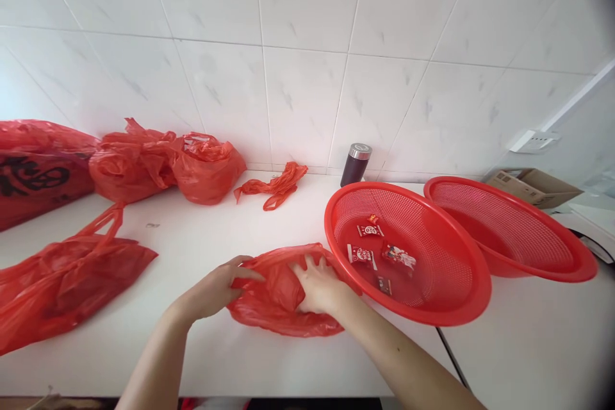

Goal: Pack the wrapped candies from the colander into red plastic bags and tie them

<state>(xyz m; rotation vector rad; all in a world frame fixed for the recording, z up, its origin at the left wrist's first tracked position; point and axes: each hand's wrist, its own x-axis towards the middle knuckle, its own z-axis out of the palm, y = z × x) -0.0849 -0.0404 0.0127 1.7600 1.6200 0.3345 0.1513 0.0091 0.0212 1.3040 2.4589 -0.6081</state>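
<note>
A thin red plastic bag (273, 262) lies slack on the white table, its mouth spread open. My left hand (211, 288) grips the bag's left edge, the thumb on the near side and the fingers over the rim. My right hand (319, 285) reaches into the mouth from the right, fingers spread over the crumpled plastic, holding nothing that I can see. Just right of it stands a red perforated basket (451, 256), tilted, with several small wrapped snack packets (400, 256) at its bottom. The bag's inside is partly hidden by my right hand.
Another red basket (519, 224) leans behind the first, near a cardboard box (533, 187). Against the wall are a dark flask (354, 166), a crumpled red bag (278, 187) and filled red bags (209, 170). A flatter red bag (81, 275) lies left.
</note>
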